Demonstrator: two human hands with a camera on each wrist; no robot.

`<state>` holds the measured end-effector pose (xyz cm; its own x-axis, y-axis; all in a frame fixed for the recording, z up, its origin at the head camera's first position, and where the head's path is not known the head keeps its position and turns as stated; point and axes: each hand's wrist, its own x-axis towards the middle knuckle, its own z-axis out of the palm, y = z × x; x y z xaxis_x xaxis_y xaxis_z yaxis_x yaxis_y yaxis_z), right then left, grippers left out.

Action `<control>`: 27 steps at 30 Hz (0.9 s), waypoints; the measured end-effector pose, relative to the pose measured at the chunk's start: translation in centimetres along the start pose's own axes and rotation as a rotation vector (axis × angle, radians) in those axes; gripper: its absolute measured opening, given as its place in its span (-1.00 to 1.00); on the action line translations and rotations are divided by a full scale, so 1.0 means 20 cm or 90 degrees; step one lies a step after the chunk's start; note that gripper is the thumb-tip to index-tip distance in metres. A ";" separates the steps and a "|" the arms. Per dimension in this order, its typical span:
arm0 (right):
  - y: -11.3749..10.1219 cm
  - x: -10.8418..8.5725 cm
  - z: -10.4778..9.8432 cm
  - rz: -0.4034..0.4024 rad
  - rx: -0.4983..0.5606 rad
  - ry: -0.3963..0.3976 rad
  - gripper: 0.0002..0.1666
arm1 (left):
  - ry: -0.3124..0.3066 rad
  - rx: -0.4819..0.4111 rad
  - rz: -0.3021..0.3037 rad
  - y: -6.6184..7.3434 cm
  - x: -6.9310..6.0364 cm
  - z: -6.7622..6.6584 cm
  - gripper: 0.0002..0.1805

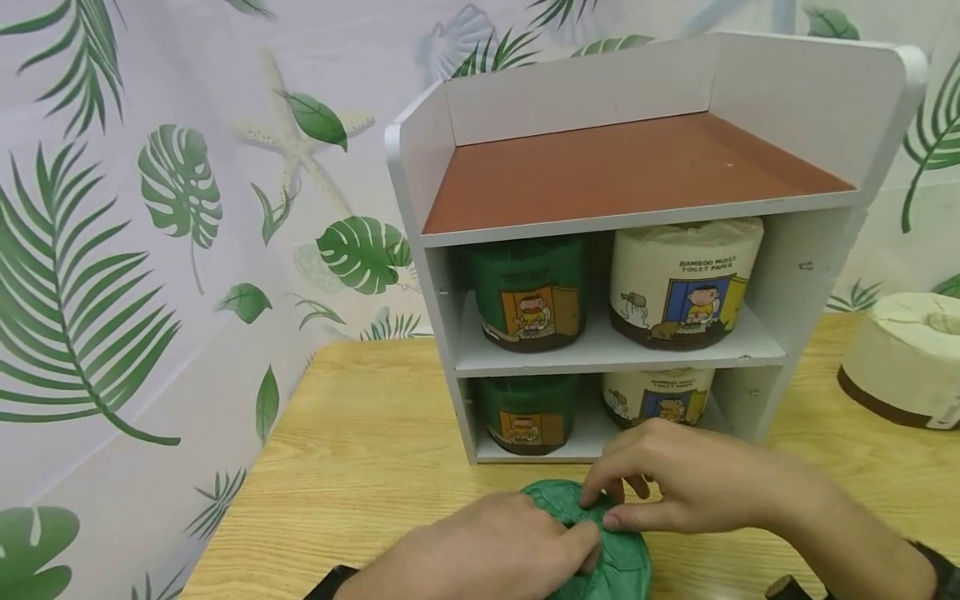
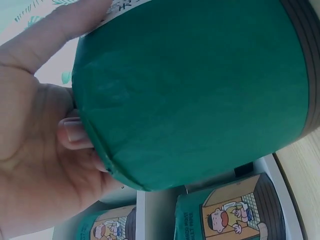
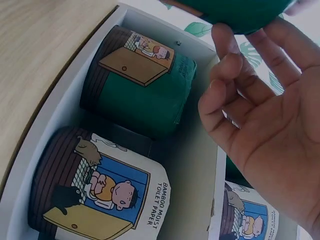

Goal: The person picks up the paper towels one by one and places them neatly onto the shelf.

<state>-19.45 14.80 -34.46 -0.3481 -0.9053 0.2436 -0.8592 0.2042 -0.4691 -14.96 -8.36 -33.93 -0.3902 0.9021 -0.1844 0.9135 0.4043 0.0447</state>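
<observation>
A green-wrapped roll (image 1: 626,567) stands at the bottom of the head view, its crinkled top facing up. Over its left side lies my left hand (image 1: 487,546), fingers bent at the central hole. In the left wrist view that hand (image 2: 55,130) has thumb and fingertips against the top edge of the roll (image 2: 200,90). My right hand (image 1: 675,475) touches the top with thumb and index finger. The right wrist view shows this hand (image 3: 270,115) palm on, some fingers bent, others reaching the roll (image 3: 245,12).
Behind the hands stands a white shelf unit (image 1: 622,367) with a brown top board (image 1: 622,175). Its two levels hold green rolls (image 1: 495,292) at left and cream rolls (image 1: 645,258) at right. Another cream roll (image 1: 892,358) sits on the wooden table (image 1: 360,417), far right.
</observation>
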 end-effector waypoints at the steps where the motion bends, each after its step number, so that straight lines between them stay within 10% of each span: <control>1: 0.00 0.00 0.00 0.005 0.005 0.000 -0.86 | 0.003 0.006 -0.001 0.00 0.00 0.00 -0.87; 6: -0.01 0.00 0.01 0.019 0.021 -0.008 -0.86 | -0.002 -0.010 -0.002 0.02 -0.02 -0.01 -0.88; 13: -0.02 -0.02 -0.01 0.028 0.019 -0.045 -0.74 | -0.030 -0.244 -0.039 -0.01 -0.17 -0.13 -0.56; 20: -0.02 -0.02 -0.02 0.028 0.029 -0.061 -0.74 | 0.043 -0.181 -0.185 -0.02 -0.23 -0.17 -0.77; 27: -0.01 -0.03 -0.02 0.053 0.047 -0.067 -0.76 | 0.005 -0.179 -0.179 -0.05 -0.17 -0.11 -0.72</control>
<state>-19.16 15.48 -34.22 -0.3723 -0.9213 0.1123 -0.7976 0.2558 -0.5462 -14.72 -11.45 -31.21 -0.6226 0.7507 -0.2208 0.7039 0.6606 0.2610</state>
